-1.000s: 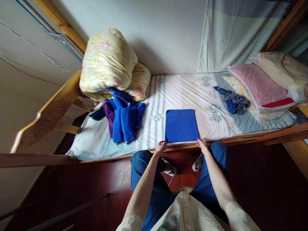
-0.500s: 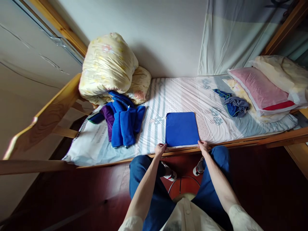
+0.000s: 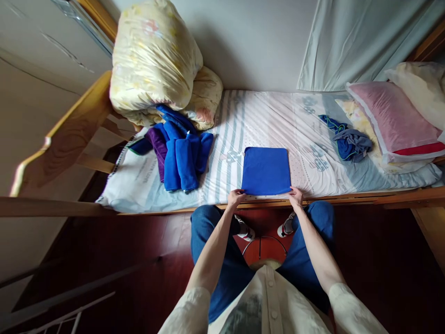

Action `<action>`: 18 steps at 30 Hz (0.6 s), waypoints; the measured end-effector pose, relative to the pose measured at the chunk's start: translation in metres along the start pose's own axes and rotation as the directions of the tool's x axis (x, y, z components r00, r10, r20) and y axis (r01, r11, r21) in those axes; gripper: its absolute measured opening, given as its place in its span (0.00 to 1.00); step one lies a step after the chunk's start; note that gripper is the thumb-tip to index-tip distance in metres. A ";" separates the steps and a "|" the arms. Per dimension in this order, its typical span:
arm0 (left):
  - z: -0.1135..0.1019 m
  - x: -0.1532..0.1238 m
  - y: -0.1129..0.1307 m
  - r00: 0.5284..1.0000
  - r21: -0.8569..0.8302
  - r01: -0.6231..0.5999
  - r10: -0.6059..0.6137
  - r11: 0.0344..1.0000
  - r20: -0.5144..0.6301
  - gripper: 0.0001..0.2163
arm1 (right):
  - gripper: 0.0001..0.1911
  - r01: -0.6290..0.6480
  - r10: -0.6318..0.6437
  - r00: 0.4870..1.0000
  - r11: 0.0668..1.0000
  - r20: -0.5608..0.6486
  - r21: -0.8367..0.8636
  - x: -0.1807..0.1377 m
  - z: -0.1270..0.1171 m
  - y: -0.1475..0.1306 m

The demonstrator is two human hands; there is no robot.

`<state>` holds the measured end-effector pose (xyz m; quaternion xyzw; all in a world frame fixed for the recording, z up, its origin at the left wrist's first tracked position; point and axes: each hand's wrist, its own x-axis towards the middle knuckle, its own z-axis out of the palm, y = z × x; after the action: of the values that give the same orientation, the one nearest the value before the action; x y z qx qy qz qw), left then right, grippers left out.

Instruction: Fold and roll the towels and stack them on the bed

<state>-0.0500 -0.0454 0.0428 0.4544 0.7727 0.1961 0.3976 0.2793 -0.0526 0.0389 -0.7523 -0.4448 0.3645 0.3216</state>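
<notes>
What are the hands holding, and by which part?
A blue cloth, by its two near corners: the left hand at the left one, the right hand at the right.

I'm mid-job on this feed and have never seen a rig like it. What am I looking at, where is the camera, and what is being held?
There is no machine here, only a person's two bare hands. The one camera is worn on the head, looking forward and down, so picture left is the person's left. The surface is a bed with a patterned sheet. A squarish blue cloth lies flat near its front edge: the left hand holds the near left corner, the right hand the near right. Leftward are a pile of blue and purple cloths and a bulky yellow quilt; rightward, a crumpled dark garment and a pink pillow.
</notes>
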 end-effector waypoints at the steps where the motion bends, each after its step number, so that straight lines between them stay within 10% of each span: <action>1: 0.000 -0.001 0.000 1.000 0.011 -0.003 0.003 1.000 -0.008 0.16 | 0.26 0.027 -0.026 1.000 0.999 0.012 -0.028 0.000 0.001 0.000; 18: 0.001 0.001 0.001 0.980 -0.031 -0.152 0.147 0.988 -0.131 0.10 | 0.13 0.221 -0.210 0.975 0.909 0.070 -0.353 0.004 -0.005 0.005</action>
<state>-0.0488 -0.0439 0.0427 0.4894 0.7563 0.2698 0.3402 0.2872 -0.0515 0.0360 -0.7388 -0.5888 0.2511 0.2105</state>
